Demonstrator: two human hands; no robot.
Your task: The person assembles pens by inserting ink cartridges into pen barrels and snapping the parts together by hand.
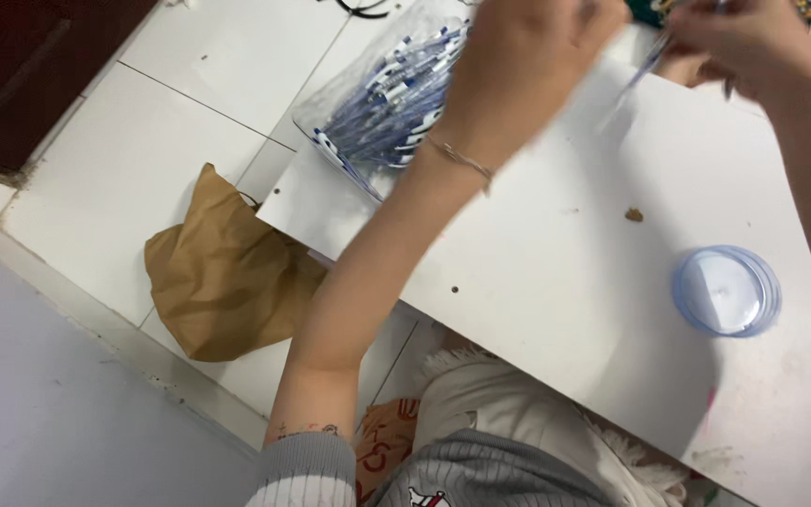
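Note:
My left hand (pixel 527 52) reaches across the white board (pixel 556 272) toward its far edge, right beside a clear plastic bag of blue and white pens (pixel 391 99). Its fingers are curled and blurred, and I cannot see anything in them. My right hand (pixel 743 42) is at the top right, fingers closed on a thin blue pen (pixel 645 66) that slants down to the left above the board.
A round clear plastic lid (pixel 726 291) lies on the board at the right. A small brown crumb (pixel 634 215) sits near the middle. A crumpled brown paper bag (pixel 222 272) lies on the white tiled floor (pixel 143 141) left of the board.

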